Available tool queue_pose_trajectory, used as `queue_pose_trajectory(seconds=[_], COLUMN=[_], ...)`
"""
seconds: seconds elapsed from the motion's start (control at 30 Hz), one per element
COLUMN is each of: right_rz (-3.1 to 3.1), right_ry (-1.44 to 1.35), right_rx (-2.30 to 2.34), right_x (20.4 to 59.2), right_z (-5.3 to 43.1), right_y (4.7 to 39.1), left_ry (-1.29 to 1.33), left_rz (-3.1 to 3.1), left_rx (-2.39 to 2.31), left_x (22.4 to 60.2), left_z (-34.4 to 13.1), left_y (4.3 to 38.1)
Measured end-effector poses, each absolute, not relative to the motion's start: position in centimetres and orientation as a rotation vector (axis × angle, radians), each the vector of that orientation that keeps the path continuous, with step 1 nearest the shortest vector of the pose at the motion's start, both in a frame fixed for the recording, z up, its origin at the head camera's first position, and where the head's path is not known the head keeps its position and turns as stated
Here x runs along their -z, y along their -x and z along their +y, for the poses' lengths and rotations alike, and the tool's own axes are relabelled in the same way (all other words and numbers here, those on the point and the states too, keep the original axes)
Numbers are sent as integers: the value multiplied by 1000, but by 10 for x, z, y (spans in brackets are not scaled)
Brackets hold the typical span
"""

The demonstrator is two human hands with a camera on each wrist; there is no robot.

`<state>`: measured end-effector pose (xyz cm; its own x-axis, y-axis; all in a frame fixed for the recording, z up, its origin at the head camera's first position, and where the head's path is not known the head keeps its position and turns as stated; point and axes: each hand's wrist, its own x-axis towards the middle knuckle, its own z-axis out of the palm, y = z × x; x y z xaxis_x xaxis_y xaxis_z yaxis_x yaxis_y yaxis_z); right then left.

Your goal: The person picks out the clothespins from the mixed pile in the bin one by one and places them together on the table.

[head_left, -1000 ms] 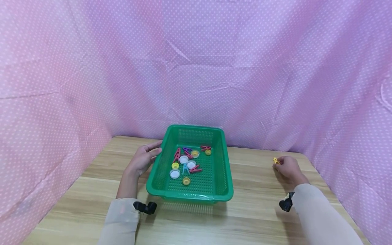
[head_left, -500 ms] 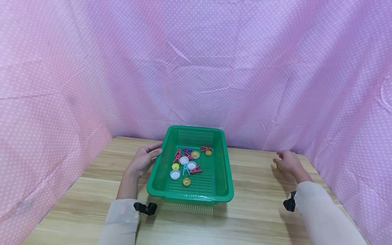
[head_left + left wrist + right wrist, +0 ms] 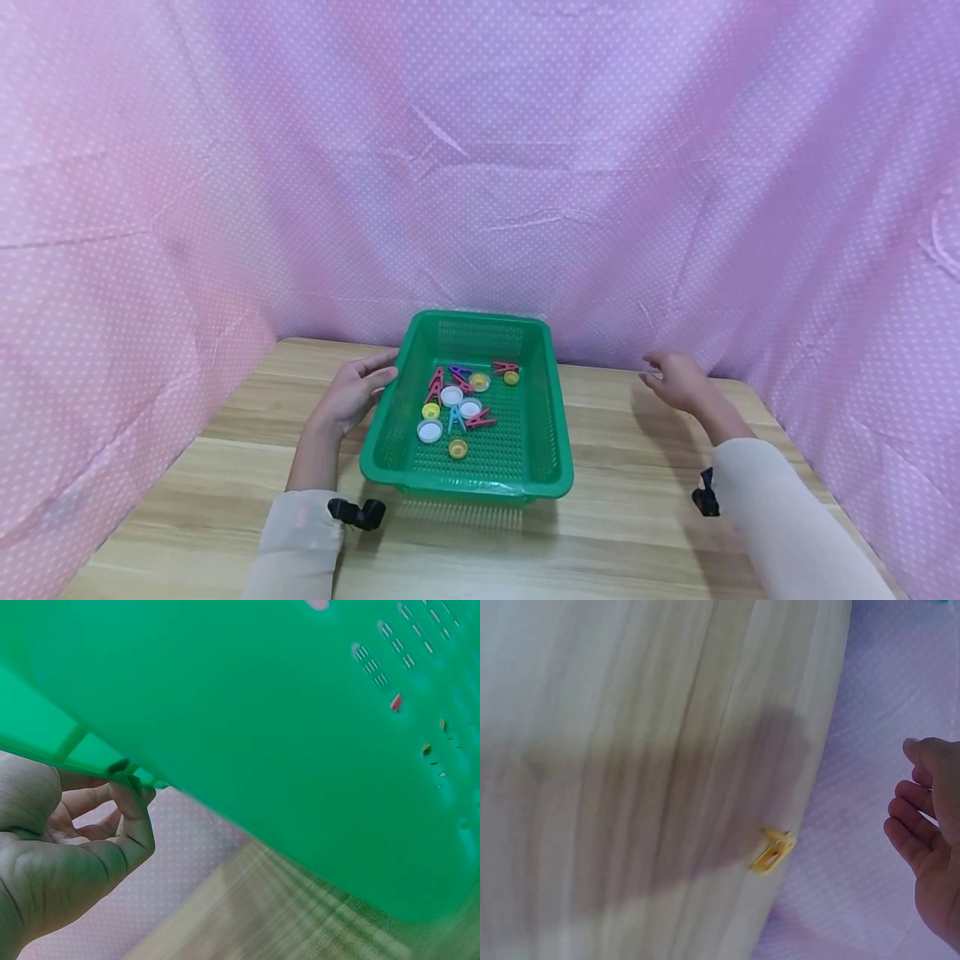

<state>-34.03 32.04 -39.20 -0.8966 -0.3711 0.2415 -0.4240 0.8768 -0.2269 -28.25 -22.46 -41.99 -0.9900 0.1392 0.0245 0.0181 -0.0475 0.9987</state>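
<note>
With thumb and fingers my left hand (image 3: 351,395) grips the left rim of a green plastic basket (image 3: 558,417); the left wrist view shows the fingers curled at the basket's edge (image 3: 112,754). Inside lie several red clothespins (image 3: 480,419), a blue clothespin (image 3: 456,418), a purple clothespin (image 3: 460,371), and several white and yellow round caps (image 3: 430,431). My right hand (image 3: 678,383) hovers over the table's right side, fingers loosely bent, holding nothing. Below it a yellow clothespin (image 3: 774,853) lies on the wood near the back edge; in the head view the hand mostly hides it.
The wooden table (image 3: 615,517) extends on both sides of the basket. A pink dotted cloth (image 3: 480,208) hangs behind the table and along both sides. Each wrist carries a small black camera.
My right hand has let go of the yellow clothespin onto the table, then lifted and moved slightly left. My left hand and the basket have stayed nearly still.
</note>
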Motion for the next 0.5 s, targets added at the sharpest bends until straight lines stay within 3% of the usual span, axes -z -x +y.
queue_pose_trajectory(seconds=[0.5], right_rz=[-2631], right_ry=[-927], right_rx=[-328], right_x=[364], right_z=[250], right_y=[339], left_ry=[-219], left_rz=[2089], left_rx=[-2199], left_x=[420], left_z=[-227], left_y=[285])
